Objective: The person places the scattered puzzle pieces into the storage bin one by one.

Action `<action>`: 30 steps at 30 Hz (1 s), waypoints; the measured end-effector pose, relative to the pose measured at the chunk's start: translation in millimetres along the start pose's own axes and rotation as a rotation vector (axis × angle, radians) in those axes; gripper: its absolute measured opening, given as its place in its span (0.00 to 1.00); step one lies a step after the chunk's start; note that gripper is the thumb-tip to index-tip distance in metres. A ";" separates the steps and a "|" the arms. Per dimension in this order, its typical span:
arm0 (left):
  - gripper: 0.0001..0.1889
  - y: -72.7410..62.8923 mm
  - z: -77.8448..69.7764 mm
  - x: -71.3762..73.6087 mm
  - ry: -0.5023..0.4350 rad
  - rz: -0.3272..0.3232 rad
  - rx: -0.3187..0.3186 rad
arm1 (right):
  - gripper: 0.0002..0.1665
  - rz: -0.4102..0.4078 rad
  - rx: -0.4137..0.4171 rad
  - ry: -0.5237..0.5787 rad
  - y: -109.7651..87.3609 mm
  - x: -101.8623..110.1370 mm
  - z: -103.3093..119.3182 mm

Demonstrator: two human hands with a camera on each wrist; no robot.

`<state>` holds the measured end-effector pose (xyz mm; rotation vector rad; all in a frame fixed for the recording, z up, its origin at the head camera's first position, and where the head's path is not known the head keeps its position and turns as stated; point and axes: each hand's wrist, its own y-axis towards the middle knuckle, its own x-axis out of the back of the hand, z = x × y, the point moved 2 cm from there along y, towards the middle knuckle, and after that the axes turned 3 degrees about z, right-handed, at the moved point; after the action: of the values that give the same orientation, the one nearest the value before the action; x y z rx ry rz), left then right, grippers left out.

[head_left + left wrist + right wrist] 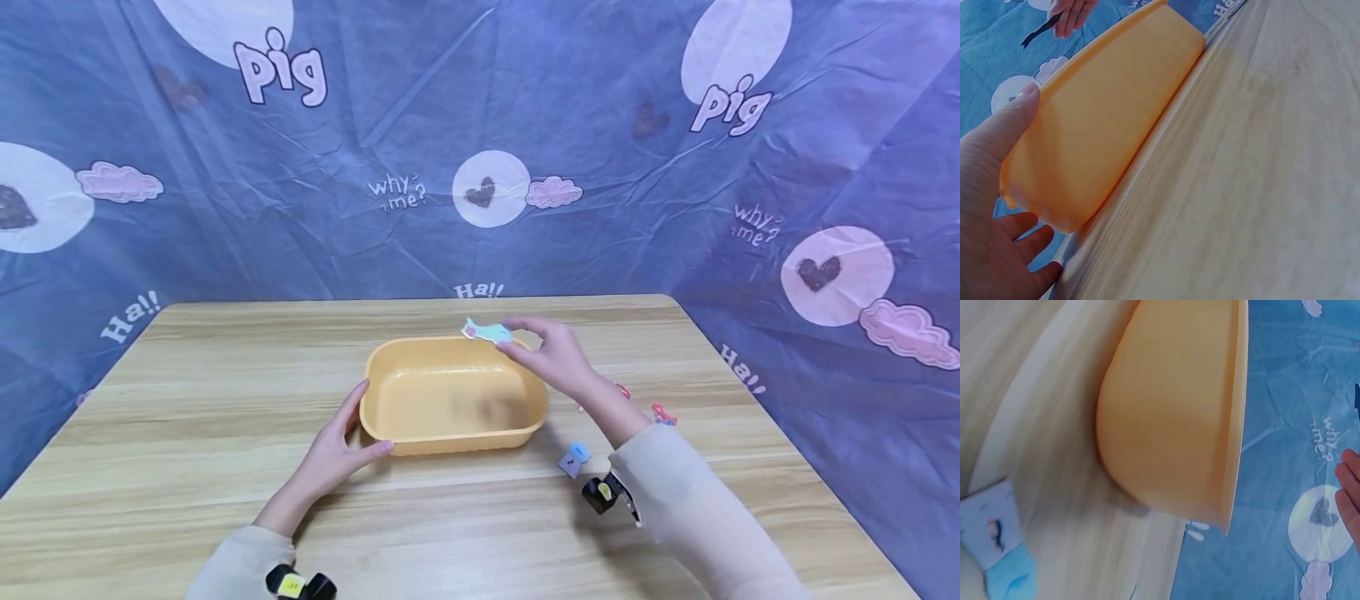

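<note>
1. Pale sleeves (690, 500) nearest.
2. Pale-blue cutout (486, 332) held above yellow tub (420, 404), near far rim; right grip (553, 354) pinches one end. Light pinch likely avoids creasing.
3. Left grip (336, 457) holds tub's left end; best braced steady.
4. Blue-purple piece (574, 459) on surface (225, 433), right of tub.

The basin (465, 445) is displaying plain yellow-orange, the cut-out (489, 333) pale aqua with a pink left end, the near right card (573, 460) blue and lilac, the table (195, 417) pale brown streaked grain, and the far backdrop (420, 250) is bearing white circles (512, 187), pink clouds (554, 192), dark hearts (481, 192) and white lettering (282, 71) on mottled blue.
</note>
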<state>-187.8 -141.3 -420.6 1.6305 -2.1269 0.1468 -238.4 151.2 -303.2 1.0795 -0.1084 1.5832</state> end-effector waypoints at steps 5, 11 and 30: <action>0.47 0.8 -0.7 -0.4 0.005 0.001 0.005 | 0.18 0.012 0.019 0.017 9.3 -9.9 5.7; 0.47 1.2 -0.1 -1.6 0.004 0.002 0.008 | 0.20 0.061 0.055 -0.016 18.8 -23.5 8.9; 0.45 -4.7 -26.8 0.3 -0.024 -0.003 0.011 | 0.20 0.219 0.010 0.000 36.5 -63.6 10.7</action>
<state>-175.8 -133.5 -397.4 1.6494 -2.1451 0.1397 -267.4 86.1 -323.1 1.1048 -0.2261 1.7806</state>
